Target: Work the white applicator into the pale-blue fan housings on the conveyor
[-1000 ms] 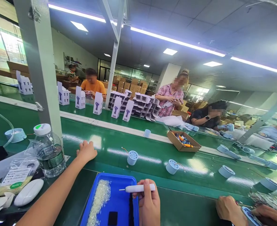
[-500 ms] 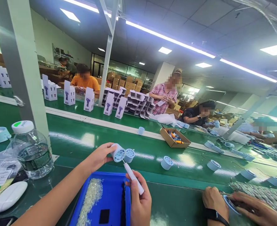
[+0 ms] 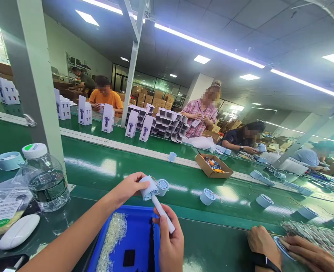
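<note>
Pale-blue round housing [image 3: 149,189] is pinched in the left hand [image 3: 127,187] above the blue tray [image 3: 144,241], while the right hand [image 3: 169,241] just below grips a white pen tool [image 3: 163,213] angled up-left, tip touching the housing.

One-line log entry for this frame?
left hand: holds round blue part | right hand: holds white pen tool, tip at part | below: blue tray | surface: green conveyor

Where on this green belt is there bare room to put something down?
Bare belt lies between the water bottle and the left hand. The right end is crowded with round parts beside a co-worker's hands.
</note>
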`<state>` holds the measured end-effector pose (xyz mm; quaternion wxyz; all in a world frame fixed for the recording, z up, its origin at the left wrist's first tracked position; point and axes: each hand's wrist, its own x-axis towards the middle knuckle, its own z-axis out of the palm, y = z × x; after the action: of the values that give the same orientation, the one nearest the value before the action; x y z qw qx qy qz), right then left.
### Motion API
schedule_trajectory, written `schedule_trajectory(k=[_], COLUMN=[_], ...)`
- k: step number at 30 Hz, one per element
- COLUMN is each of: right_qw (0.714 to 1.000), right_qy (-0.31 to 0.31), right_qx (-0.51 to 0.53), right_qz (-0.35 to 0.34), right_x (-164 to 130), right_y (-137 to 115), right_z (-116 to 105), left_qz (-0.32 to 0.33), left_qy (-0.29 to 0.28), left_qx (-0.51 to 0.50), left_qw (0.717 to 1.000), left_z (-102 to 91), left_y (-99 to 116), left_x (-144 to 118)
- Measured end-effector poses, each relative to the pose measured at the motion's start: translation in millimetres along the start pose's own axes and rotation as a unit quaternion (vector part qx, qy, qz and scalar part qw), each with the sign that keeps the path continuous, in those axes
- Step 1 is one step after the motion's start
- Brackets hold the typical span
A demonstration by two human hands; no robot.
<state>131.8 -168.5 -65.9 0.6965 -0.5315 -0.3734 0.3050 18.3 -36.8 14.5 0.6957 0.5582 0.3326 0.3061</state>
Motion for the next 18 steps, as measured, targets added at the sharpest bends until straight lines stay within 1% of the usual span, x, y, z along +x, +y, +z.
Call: schedule_trajectory(k=[2, 3, 5, 7, 9, 12, 15, 18], right_qw=[1.0, 0.999, 0.998, 0.997, 0.994, 0.991, 0.993, 0.996], right_qy=[0.018, 0.023, 0.015, -0.018, -0.043, -0.042, -0.02, 0.001], right_qx=[-0.014, -0.025, -0.051, -0.077, -0.1, -0.115, -0.102, -0.074], right_qz=[-0.01, -0.015, -0.02, -0.019, -0.026, -0.049, -0.064, -0.054], right_x=[0.4, 0.2, -1.1, -4.3, -8.3, -13.1, -14.8, -15.0], right_y=[2.5, 4.1, 7.3, 10.1, 12.2, 14.8, 16.6, 17.2], right_z=[1.4, 2.8, 7.9, 15.2, 22.8, 31.0, 34.7, 37.4], left_qz=[0.015, 0.035, 0.087, 0.128, 0.135, 0.124, 0.127, 0.126], left_qy=[0.012, 0.032, 0.093, 0.148, 0.184, 0.226, 0.241, 0.247], left_qx=[0.015, 0.027, 0.04, 0.014, -0.037, -0.074, -0.094, -0.162], left_qw=[1.0, 0.999, 0.991, 0.981, 0.973, 0.963, 0.958, 0.947], left_z=[3.6, 6.0, 11.6, 17.5, 22.8, 28.9, 34.2, 39.4], left_y=[0.6, 0.9, 0.5, -2.3, -8.1, -19.0, -25.3, -24.3], left_x=[-1.0, -1.7, -2.9, -3.6, -3.5, -2.7, -3.6, -7.2])
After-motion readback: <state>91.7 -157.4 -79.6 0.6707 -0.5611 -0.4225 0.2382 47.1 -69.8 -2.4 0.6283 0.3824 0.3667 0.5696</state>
